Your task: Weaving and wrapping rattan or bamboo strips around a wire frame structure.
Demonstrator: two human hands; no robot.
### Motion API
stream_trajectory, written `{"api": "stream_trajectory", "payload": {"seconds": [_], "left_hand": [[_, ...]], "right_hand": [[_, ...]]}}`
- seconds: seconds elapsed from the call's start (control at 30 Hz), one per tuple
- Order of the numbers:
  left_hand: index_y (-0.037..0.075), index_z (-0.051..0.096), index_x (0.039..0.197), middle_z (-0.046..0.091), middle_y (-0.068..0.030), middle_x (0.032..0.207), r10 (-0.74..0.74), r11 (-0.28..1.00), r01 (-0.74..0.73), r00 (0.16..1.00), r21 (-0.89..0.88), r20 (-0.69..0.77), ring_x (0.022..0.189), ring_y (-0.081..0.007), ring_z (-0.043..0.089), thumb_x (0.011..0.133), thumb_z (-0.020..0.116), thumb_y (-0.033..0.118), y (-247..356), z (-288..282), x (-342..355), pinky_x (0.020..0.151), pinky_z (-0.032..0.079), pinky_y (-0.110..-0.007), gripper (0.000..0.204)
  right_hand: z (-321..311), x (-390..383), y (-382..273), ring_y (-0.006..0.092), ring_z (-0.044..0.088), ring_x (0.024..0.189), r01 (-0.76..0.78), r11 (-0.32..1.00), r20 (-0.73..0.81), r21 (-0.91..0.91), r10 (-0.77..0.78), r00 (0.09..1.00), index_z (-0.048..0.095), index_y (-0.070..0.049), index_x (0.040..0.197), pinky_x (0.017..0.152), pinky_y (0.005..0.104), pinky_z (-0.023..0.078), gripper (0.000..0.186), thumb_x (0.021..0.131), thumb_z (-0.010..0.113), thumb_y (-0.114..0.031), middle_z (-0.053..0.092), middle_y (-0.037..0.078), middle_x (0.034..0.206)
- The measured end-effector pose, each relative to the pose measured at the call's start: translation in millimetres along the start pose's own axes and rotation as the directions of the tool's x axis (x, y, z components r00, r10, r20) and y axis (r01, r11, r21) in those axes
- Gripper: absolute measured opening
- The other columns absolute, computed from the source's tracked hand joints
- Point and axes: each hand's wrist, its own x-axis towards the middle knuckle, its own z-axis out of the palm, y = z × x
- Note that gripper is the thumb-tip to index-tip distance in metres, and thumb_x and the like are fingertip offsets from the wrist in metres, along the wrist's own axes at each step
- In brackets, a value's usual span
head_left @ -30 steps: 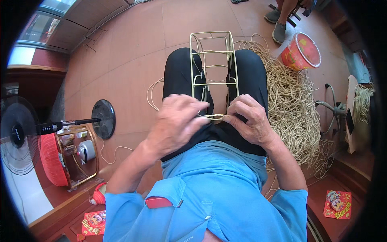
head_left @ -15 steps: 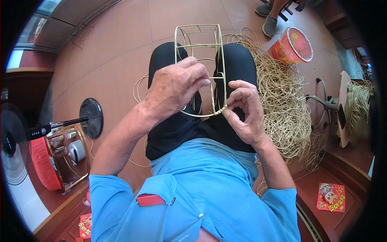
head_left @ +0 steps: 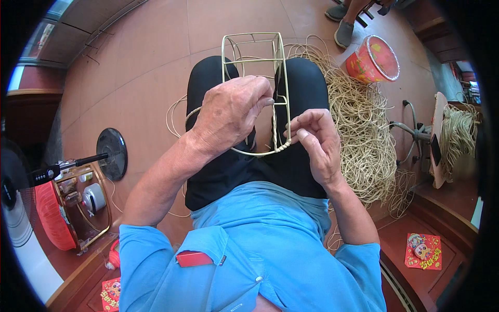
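Between my knees stands an open, pale frame [head_left: 285, 73] of thin rods, with a curved lower rim. Pale cord winds tightly round the rim's right corner, forming a wrapped section [head_left: 284, 146]. From there a twisted strand [head_left: 274, 125] runs up to my left hand [head_left: 228, 112], whose thumb and fingers pinch it inside the frame. A loop of cord also shows to the left of that hand. My right hand [head_left: 322, 143] is curled beside the wrapped corner, fingertips against the frame's right upright. What lies between its thumb and fingers is too small to make out.
A large heap of loose cord [head_left: 364, 151] covers the floor at right, near a red bucket [head_left: 371, 60] and a wheeled chair [head_left: 416, 130]. Another person's shoes [head_left: 344, 34] are beyond. On the left stand a fan's round base [head_left: 112, 154] and a red-covered heater-like appliance [head_left: 54, 216].
My right thumb has come away from the wrapped corner, and the fingertips have shifted to the upright. My left hand stays near its place, with a cord loop now showing beside it.
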Motion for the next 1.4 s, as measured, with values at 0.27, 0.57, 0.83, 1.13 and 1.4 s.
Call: {"api": "stream_trajectory", "payload": {"seconds": [0.27, 0.57, 0.83, 1.13, 1.4], "left_hand": [[0.002, 0.065, 0.1, 0.068, -0.0151, 0.087, -0.032, 0.999, 0.032, 0.999, -0.025, 0.012, 0.081, -0.0358, 0.071, 0.1, 0.076, 0.009, -1, 2, 1, 0.072, 0.055, -0.046, 0.012], [0.002, 0.066, 0.099, 0.068, -0.016, 0.086, -0.046, 0.998, 0.046, 0.999, -0.035, -0.002, 0.08, -0.0371, 0.069, 0.102, 0.074, 0.01, 0, 1, -2, 0.073, 0.055, -0.047, 0.012], [0.005, 0.069, 0.099, 0.071, -0.0127, 0.089, 0.022, 0.993, -0.011, 0.995, 0.12, -0.093, 0.087, -0.0347, 0.07, 0.099, 0.076, 0.011, 3, -2, -12, 0.077, 0.055, -0.047, 0.01], [0.001, 0.071, 0.135, 0.073, -0.0028, 0.107, -0.656, 0.329, 0.522, 0.726, -0.787, 0.207, 0.09, -0.0063, 0.061, 0.108, 0.072, 0.007, 79, 21, -132, 0.078, 0.054, -0.029, 0.028], [0.008, 0.051, 0.163, 0.072, -0.0014, 0.12, -0.415, -0.288, 0.391, 0.772, -0.874, 0.482, 0.094, -0.0072, 0.059, 0.11, 0.071, 0.014, 60, 60, -123, 0.082, 0.05, -0.027, 0.057]], "right_hand": [[2, -1, -8, 0.0166, 0.068, 0.093, 0.2, 0.935, 0.044, -0.292, -0.196, 0.98, 0.066, 0.0, 0.121, 0.085, 0.032, 0.058, 0.022, 0.099, 0.066, 0.001, 0.067, 0.009, 0.11], [1, -8, 2, 0.0202, 0.067, 0.091, 0.564, 0.581, 0.289, -0.587, -0.5, 0.816, 0.084, -0.01, 0.117, 0.077, 0.0344, 0.058, 0.037, 0.082, 0.092, 0.0, 0.064, 0.006, 0.106], [3, -10, 6, 0.0198, 0.064, 0.088, 0.607, 0.514, 0.35, -0.606, -0.512, 0.784, 0.086, -0.013, 0.12, 0.074, 0.0346, 0.056, 0.038, 0.084, 0.091, -0.001, 0.064, 0.004, 0.106], [10, -11, 5, 0.0203, 0.062, 0.093, 0.539, 0.534, 0.301, -0.651, -0.47, 0.83, 0.084, -0.014, 0.111, 0.079, 0.0342, 0.055, 0.028, 0.085, 0.09, -0.008, 0.069, 0.002, 0.122], [5, -10, 7, 0.0221, 0.062, 0.097, 0.513, 0.576, 0.293, -0.636, -0.435, 0.852, 0.083, -0.012, 0.11, 0.086, 0.0358, 0.056, 0.02, 0.09, 0.087, -0.013, 0.069, 0.006, 0.141]]}}
